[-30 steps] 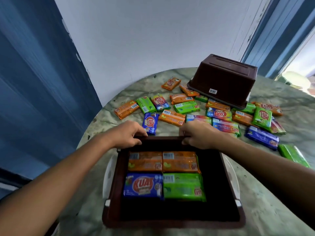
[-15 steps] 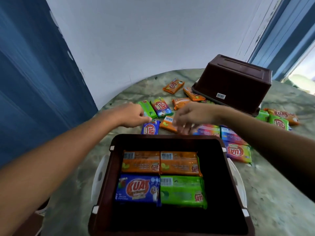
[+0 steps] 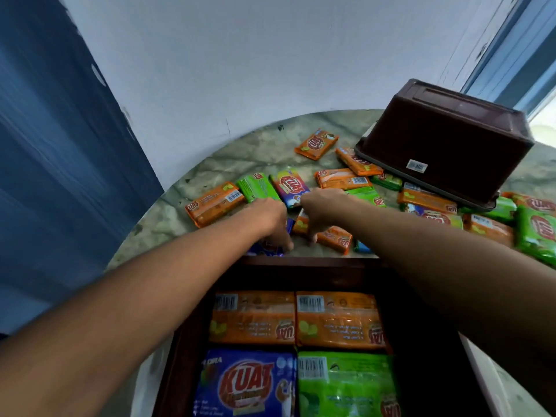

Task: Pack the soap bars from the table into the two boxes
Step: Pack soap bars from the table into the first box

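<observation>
Starting at the left edge of the table [image 3: 240,155], there's an orange soap bar [image 3: 214,203] lying flat, with a green bar [image 3: 258,186] and a multicolour bar [image 3: 289,188] just beside it toward the middle. Your left hand [image 3: 268,220] is down on a blue soap bar [image 3: 266,246] right past the far rim of the near box [image 3: 307,263], fingers curled over it, so it looks like you've got hold of that one. Your right hand [image 3: 320,210] is just beside the left, fingers curled down onto an orange bar [image 3: 332,237] next to the blue one, thumb tip on its near edge. Whether that counts as a proper grip or just a touch, can't tell for sure, but the fingers bend round it.

In the near box at the table's near edge you've got four bars packed flat: two orange ones [image 3: 296,319] side by side, then a blue one [image 3: 245,383] and a green one [image 3: 346,383] closer to you. They touch each other, and the right part of the box floor is bare.

Toward the far right edge sits the second box [image 3: 445,139], upside down, resting tilted on some bars. More orange, green and multicolour bars [image 3: 487,218] are scattered round it out to the right edge.
</observation>
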A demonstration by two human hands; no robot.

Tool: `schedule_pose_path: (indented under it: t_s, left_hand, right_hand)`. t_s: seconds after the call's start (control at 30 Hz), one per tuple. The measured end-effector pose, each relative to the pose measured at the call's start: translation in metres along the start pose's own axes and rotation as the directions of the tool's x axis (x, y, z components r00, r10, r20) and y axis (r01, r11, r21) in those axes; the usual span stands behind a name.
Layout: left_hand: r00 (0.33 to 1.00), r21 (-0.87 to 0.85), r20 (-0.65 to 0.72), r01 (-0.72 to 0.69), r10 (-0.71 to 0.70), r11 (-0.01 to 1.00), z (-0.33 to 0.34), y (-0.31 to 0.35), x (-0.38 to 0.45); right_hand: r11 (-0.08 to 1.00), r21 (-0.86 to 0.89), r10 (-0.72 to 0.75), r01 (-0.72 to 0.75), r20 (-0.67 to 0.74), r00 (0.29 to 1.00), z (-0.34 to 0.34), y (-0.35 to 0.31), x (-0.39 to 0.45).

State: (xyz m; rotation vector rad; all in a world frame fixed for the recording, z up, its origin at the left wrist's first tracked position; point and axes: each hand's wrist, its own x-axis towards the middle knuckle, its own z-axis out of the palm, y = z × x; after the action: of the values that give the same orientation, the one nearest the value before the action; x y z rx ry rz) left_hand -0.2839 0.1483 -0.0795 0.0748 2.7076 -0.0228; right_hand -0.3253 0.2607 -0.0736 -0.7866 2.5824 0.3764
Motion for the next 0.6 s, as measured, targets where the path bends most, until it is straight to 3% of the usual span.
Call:
schedule_pose_path:
  t_s: [0.17, 0.3, 0.43, 0.6]
  left_hand:
    - [0.979, -0.122, -0.201, 0.019, -0.044, 0.992, -0.011, -0.016, -0.013]
    - [0.948, -0.177, -0.314, -0.106, 0.046, 0.979, -0.059, -0.030, -0.056]
    - [0.922, -0.146, -0.308, -0.289, 0.234, 0.946, -0.088, -0.032, -0.125]
    - [0.934, -0.043, -0.147, -0.334, 0.325, 0.941, -0.056, -0.022, -0.185]
  right_hand:
    - [0.994, 0.106, 0.025, -0.005, -0.189, 0.982, -0.004, 0.013, -0.015]
    - [0.992, 0.122, 0.019, 0.025, -0.342, 0.940, -0.040, 0.024, -0.058]
    - [0.987, 0.072, -0.111, 0.145, -0.351, 0.930, -0.067, 0.018, -0.127]
    - [0.957, -0.006, -0.283, 0.291, -0.243, 0.928, -0.041, -0.012, -0.199]
